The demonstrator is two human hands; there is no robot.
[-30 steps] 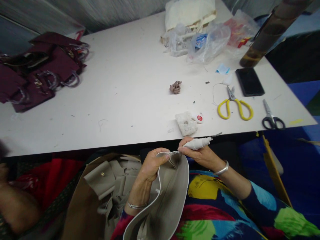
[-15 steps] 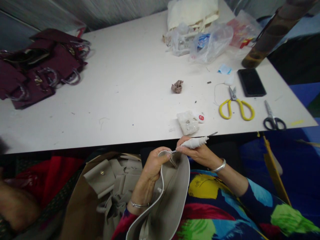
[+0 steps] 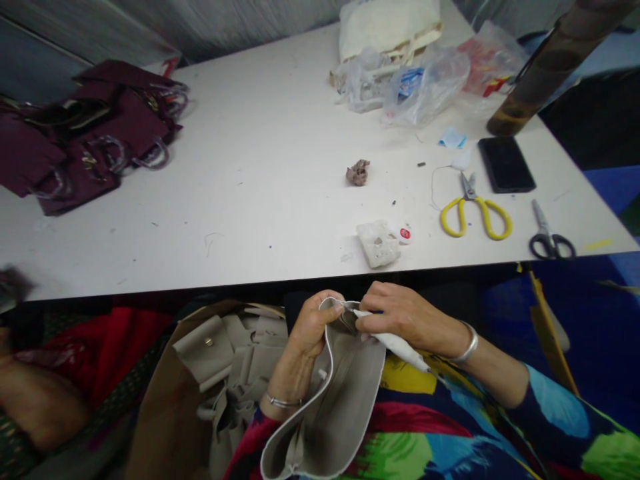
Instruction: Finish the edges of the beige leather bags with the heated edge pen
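My left hand (image 3: 313,327) is closed on the top edge of a light grey bag (image 3: 345,407), thumb inside the rim. The bag's mouth gapes toward me, its inside and a seam showing. My right hand (image 3: 400,317) is closed round a slim tool wrapped in white (image 3: 406,351), with thin metal at its ends. This tool slants down to the right, its upper end by the bag's rim near my left fingertips. My fingers hide just where that end meets the rim.
Left of me, a cardboard box (image 3: 167,393) holds grey bag pieces (image 3: 205,353). On the table (image 3: 265,160) lie maroon bags (image 3: 100,133), a whitish packet (image 3: 379,244), yellow-handled scissors (image 3: 475,208), black scissors (image 3: 547,233) and a phone (image 3: 507,165). Another person's arm (image 3: 40,400) is at far left.
My right hand has turned over, and the white-wrapped tool has swung from pointing up right to slanting down right. My left hand keeps its hold on the bag. The view has shifted slightly.
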